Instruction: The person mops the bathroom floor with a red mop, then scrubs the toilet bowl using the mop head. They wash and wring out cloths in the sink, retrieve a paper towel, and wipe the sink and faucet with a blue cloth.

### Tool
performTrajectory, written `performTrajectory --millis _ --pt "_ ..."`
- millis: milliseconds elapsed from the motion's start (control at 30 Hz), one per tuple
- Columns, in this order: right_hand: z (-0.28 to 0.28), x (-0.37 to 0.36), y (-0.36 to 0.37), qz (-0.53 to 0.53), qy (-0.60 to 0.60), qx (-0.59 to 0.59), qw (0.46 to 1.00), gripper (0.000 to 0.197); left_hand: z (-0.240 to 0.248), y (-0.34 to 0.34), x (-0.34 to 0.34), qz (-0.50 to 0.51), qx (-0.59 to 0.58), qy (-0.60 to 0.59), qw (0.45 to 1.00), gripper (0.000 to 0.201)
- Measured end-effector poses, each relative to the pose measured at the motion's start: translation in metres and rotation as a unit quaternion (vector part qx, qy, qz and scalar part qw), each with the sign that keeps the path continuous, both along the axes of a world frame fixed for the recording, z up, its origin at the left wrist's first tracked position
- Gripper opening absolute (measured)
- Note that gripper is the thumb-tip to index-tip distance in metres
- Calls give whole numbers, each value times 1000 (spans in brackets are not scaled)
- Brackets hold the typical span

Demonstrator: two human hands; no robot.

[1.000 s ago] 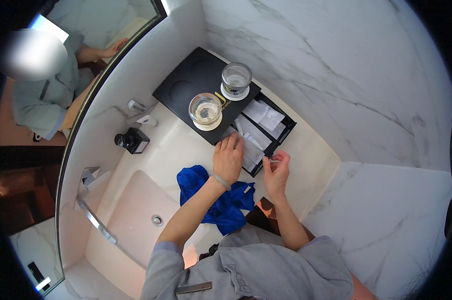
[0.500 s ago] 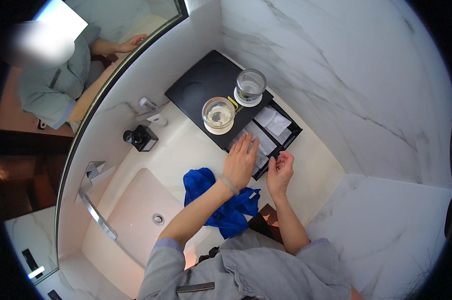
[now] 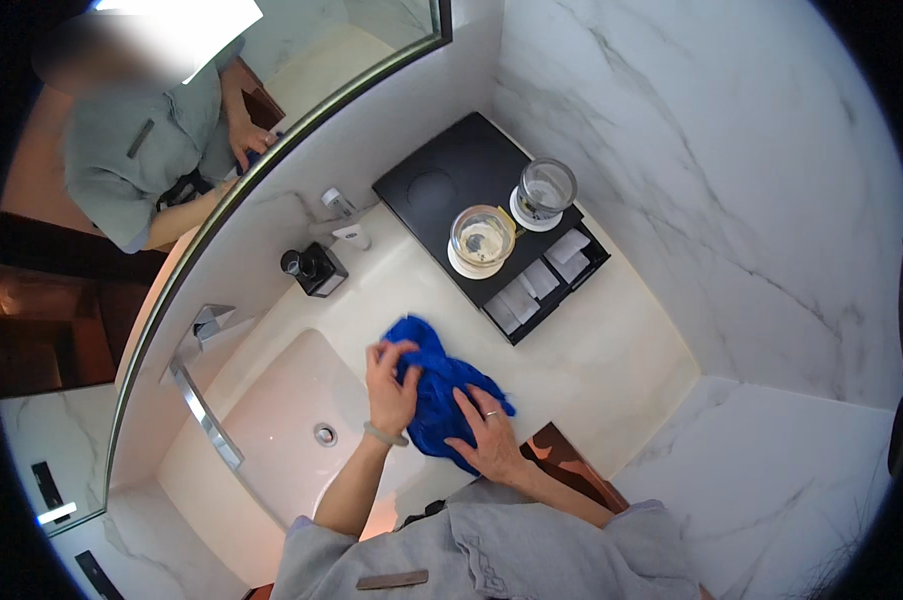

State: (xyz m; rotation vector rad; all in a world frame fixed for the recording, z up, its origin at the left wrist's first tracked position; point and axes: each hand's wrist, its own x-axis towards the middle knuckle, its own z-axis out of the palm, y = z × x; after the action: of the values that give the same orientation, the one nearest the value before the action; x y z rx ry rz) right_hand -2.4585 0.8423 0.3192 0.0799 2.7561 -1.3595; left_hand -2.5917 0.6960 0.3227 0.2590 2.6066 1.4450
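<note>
A crumpled blue cloth (image 3: 433, 375) lies on the counter beside the basin's right edge. My left hand (image 3: 391, 388) is at the cloth's upper left part, its fingers bent and slightly blurred, with the thumb apart from them. Lower down on the cloth rests my right hand (image 3: 486, 437), fingers spread, a ring on one of them. Beyond both hands stands a black box (image 3: 441, 150) with its compartmented drawer (image 3: 561, 300) partly pulled out; white packets (image 3: 519, 300) lie inside. Two glasses, a nearer one (image 3: 482, 238) and a farther one (image 3: 544, 190), stand on white coasters on top.
Left of my hands is the basin (image 3: 281, 385) with a drain and a wall-mounted chrome tap (image 3: 206, 415). A black bottle (image 3: 314, 270) and a white tube (image 3: 352, 236) stand by the wall. A mirror (image 3: 321, 60) hangs at left; marble walls (image 3: 671, 150) close in the right.
Both hands have left the drawer and come back toward me onto the blue cloth. The drawer is now pushed farther into the box. The view has shifted slightly.
</note>
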Motion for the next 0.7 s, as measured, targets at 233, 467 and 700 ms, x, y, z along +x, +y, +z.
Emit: performTrajectory --millis 233,467,700 --pt "16 -70 6 0 69 -92 993 62 23 81 -162 -1 63 212 975 48" --pt "-15 -37 6 0 13 -84 996 59 -3 122 -243 -173 -172 250 937 35" --pt "-23 -31 17 -43 16 -91 995 56 -6 119 -193 38 -109 234 965 32"
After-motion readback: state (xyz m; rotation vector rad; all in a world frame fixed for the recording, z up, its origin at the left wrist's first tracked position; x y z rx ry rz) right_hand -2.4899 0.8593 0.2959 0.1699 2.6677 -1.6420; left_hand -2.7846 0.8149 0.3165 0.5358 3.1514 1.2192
